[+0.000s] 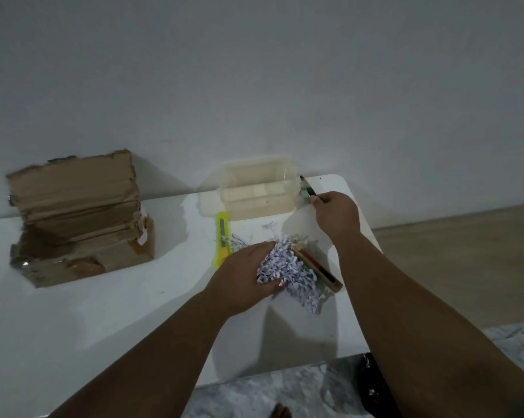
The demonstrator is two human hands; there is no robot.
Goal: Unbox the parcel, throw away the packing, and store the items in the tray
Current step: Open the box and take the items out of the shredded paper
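Observation:
The opened cardboard parcel (79,218) stands at the left of the white table (103,312), its flap up against the wall. A clear plastic tray (256,188) sits at the table's far edge. My left hand (245,276) is closed on a heap of shredded white paper packing (293,276). A flat box of pencils (318,267) lies partly under the shreds. My right hand (336,215) holds a dark pen-like item (307,187) just right of the tray. A yellow box cutter (223,236) lies in front of the tray.
The wall rises right behind the table. The table's right edge runs close to my right arm, with wooden floor (465,260) beyond. A dark object (372,384) stands below the table's near edge on marbled flooring.

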